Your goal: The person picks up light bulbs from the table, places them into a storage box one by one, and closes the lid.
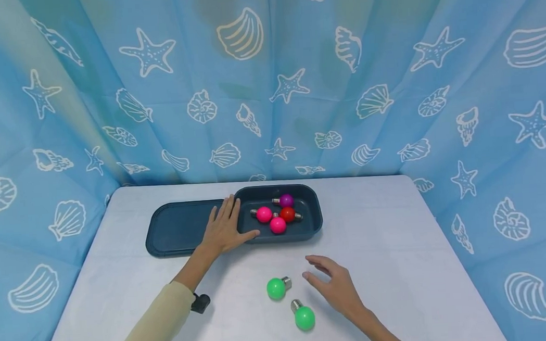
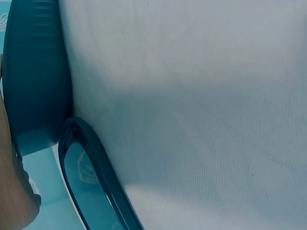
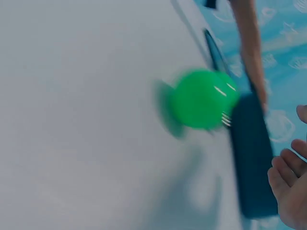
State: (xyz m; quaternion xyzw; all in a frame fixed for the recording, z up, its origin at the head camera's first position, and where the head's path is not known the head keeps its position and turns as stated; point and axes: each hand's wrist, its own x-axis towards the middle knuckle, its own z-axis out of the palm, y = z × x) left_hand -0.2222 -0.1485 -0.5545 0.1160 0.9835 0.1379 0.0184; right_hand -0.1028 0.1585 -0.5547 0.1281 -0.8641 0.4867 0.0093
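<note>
My left hand [image 1: 224, 230] lies with spread fingers across the left edge of a dark blue-grey container [image 1: 310, 225]. In the container are two pink bulbs [image 1: 278, 225], a red bulb [image 1: 287, 214] and a purple bulb [image 1: 286, 200]. To the right of two green bulbs, my right hand [image 1: 336, 287] hovers with loosely bent fingers and nothing in them. One green bulb [image 1: 275, 288] lies closer to the container; the other green bulb [image 1: 305, 318] lies nearer to me. The right wrist view shows green bulbs [image 3: 199, 100] blurred and overlapping.
A flat dark lid [image 1: 178, 231] lies left of the container, partly behind the left hand. Everything stands on a white-covered table [image 1: 374, 221]. Blue curtains [image 1: 294, 132] with white shell prints enclose its back and sides.
</note>
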